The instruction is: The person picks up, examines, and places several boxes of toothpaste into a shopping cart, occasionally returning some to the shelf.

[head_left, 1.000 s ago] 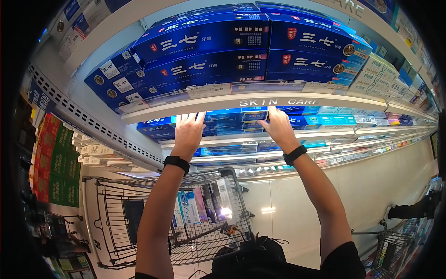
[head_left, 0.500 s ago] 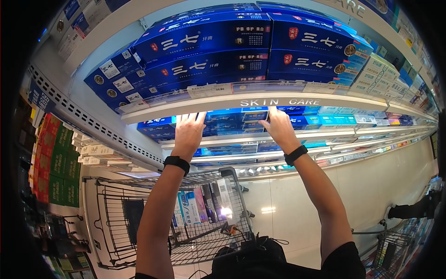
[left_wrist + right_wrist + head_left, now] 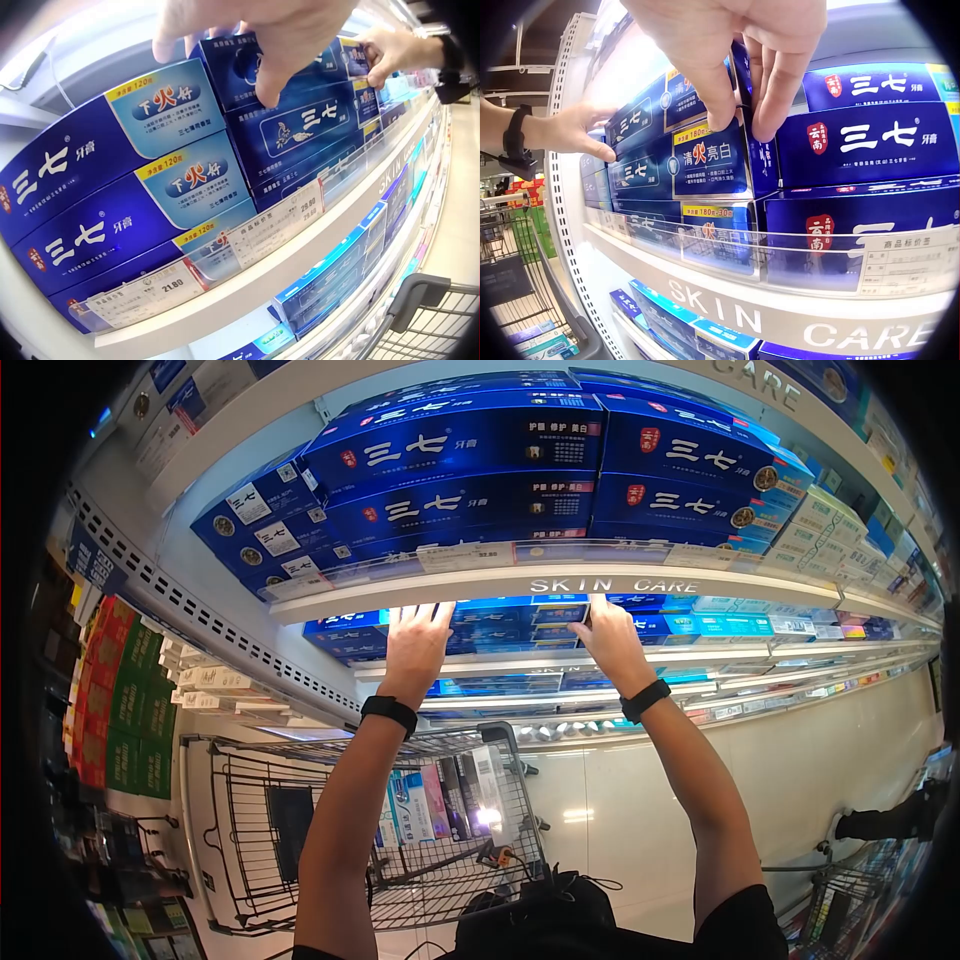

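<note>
My left hand (image 3: 417, 647) and right hand (image 3: 616, 643) reach under the upper shelf lip to a stack of dark blue toothpaste boxes, one hand at each end. In the left wrist view, the left hand holds the left end of the top toothpaste box (image 3: 234, 77), thumb across its front and fingers over its end. Seen from the right wrist, the right hand pinches the right corner of that box (image 3: 635, 122), thumb in front and fingers along its end. The head view hides its middle under the shelf lip. More boxes (image 3: 640, 172) lie directly below.
Neighbouring toothpaste stacks flank it, left (image 3: 169, 105) and right (image 3: 866, 146). A clear rail with price tags (image 3: 276, 223) runs along the shelf front. Larger blue boxes fill the shelf above (image 3: 450, 445). A shopping cart (image 3: 235, 830) with several boxes stands below the left arm.
The head view has shifted slightly, so shelf and hands appear a little further right. Both hands stay at the ends of the same stack.
</note>
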Tool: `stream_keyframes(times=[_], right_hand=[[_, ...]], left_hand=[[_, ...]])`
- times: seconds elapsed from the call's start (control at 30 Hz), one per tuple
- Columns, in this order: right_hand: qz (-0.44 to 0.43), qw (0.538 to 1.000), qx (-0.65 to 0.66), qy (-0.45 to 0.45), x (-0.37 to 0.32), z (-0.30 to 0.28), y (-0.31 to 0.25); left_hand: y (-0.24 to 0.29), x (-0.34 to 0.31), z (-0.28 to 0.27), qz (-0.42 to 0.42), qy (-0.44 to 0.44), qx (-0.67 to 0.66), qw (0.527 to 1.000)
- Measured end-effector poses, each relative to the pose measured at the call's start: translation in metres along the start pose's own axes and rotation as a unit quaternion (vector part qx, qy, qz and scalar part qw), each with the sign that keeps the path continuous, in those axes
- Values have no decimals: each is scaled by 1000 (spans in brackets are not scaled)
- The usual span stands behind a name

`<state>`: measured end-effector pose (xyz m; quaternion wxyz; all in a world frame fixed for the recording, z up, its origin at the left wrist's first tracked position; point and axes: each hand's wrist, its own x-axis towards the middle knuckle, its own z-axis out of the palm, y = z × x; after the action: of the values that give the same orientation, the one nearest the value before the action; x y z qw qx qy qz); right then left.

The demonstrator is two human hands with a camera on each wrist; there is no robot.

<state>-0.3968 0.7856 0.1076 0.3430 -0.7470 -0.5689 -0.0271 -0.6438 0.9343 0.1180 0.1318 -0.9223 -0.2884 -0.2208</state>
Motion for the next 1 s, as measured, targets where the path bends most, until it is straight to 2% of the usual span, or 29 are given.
stream_keyframes(times=[0.53, 0.63, 0.77, 0.9, 1.0], right_hand=[[10, 1000, -18, -7, 1, 5, 7], [17, 1000, -6, -9, 1, 7, 11], [46, 998, 44, -15, -6, 4, 14], [63, 997, 51, -18, -20, 3, 24], [90, 993, 70, -28, -40, -3, 18]], left_hand=[[3, -5, -9, -19, -23, -32, 999], [11, -24, -31, -1, 43, -69, 997], [31, -95, -52, 4, 4, -167, 986], [47, -191, -52, 40, -118, -249, 961], [40, -246, -53, -45, -173, -322, 930]])
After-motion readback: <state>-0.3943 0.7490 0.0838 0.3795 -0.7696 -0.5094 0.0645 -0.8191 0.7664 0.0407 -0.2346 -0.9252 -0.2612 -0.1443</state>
